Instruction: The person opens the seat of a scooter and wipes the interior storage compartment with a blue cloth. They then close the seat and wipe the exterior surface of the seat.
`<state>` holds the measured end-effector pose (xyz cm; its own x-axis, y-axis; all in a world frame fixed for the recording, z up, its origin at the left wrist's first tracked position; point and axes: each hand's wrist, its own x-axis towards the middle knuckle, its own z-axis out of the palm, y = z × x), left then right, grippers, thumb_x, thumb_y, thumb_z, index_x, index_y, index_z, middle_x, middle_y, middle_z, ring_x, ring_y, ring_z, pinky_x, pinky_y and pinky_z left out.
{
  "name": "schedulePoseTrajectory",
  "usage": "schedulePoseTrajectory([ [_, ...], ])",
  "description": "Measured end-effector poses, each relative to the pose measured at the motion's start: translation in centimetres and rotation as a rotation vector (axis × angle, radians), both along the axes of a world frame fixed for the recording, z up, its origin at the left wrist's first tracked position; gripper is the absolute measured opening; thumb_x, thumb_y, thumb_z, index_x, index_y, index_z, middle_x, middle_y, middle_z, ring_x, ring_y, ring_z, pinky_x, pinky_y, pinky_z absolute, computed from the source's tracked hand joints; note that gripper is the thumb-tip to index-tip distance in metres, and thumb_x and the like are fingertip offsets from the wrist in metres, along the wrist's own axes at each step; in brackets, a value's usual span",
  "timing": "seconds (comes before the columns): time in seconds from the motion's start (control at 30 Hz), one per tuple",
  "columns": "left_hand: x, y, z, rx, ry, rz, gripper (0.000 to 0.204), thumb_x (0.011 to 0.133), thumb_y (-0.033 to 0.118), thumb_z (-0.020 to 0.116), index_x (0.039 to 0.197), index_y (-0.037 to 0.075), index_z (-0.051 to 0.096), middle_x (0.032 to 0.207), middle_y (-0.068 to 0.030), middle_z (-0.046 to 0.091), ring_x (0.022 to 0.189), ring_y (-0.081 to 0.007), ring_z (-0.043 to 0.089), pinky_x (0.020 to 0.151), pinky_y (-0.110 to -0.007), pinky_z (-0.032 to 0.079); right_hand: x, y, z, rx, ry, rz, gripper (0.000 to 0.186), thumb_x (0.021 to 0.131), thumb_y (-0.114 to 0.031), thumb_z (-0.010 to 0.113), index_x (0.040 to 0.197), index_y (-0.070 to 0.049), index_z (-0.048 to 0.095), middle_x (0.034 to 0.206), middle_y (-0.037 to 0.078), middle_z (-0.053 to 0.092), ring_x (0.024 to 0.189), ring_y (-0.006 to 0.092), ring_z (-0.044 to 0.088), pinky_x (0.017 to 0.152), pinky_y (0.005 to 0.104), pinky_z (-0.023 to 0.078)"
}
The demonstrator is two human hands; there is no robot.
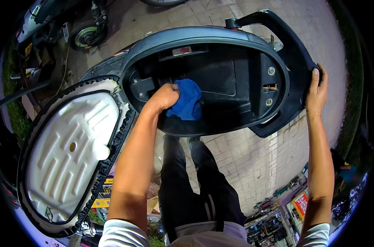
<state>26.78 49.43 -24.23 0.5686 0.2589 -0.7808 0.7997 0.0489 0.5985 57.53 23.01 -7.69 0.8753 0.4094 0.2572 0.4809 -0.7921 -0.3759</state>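
L fingers point(175, 87) curled w/ blue cloth point(189, 101)

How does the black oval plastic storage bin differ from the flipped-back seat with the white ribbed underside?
The black oval plastic storage bin is a dark hollow, while the flipped-back seat shows a white, ribbed underside. Inside the bin, the left hand holds a crumpled blue cloth; the seat lies tipped beyond the bin's left end, with no hand gripping it. Both have rounded outlines.
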Motion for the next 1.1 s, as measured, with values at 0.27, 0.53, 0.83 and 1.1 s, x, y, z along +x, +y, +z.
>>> schedulePoseTrajectory([
  [0.27, 1.5, -0.2, -3.4, 0.88, -0.307, 0.153, 0.047, 0.08, 0.011, 0.048, 0.124, -0.006, 0.051, 0.124, -0.0367, 0.044, 0.116, -0.0465, 0.044, 0.1, -0.042, 0.038, -0.4, 0.9, 0.1, 0.035, 0.013, -0.003, 0.048, 0.094, -0.043, 0.048, 0.122, -0.004, 0.055, 0.118, 0.019, 0.058, 0.111, 0.0279, 0.055, 0.097, 0.0355, 0.04],
  [0.53, -0.8, -1.1, -3.9, 0.183, -0.208, 0.499, 0.057, 0.084, 0.014, 0.05, 0.137, -0.003, 0.038, 0.134, -0.0259, 0.046, 0.128, -0.0306, 0.043, 0.105, -0.031, 0.03, -0.4, 0.6, 0.2, 0.018, -0.009, 0.005, 0.048, 0.094, -0.043, 0.049, 0.12, -0.004, 0.056, 0.116, 0.018, 0.059, 0.11, 0.0269, 0.056, 0.096, 0.0347, 0.04],
  [0.83, 1.8, -0.4, -3.6, 0.19, -0.321, 0.87, 0.049, 0.079, 0.005, 0.045, 0.127, 0.002, 0.052, 0.102, -0.0134, 0.061, 0.071, -0.0115, 0.053, 0.067, -0.025, 0.044, -0.3, 0.7, 0.1, -0.007, -0.015, -0.014, 0.048, 0.094, -0.043, 0.047, 0.121, -0.005, 0.055, 0.116, 0.018, 0.059, 0.109, 0.0281, 0.056, 0.095, 0.0353, 0.04],
  [1.1, 0.9, -0.8, -4.1, 0.767, -0.299, 0.309, 0.045, 0.078, 0.008, 0.044, 0.122, 0.006, 0.054, 0.117, -0.0272, 0.055, 0.11, -0.0426, 0.048, 0.098, -0.045, 0.037, 0.0, 0.0, -0.3, -0.019, -0.035, -0.003, 0.048, 0.094, -0.043, 0.047, 0.122, -0.004, 0.055, 0.116, 0.018, 0.059, 0.11, 0.0275, 0.055, 0.096, 0.035, 0.04],
])
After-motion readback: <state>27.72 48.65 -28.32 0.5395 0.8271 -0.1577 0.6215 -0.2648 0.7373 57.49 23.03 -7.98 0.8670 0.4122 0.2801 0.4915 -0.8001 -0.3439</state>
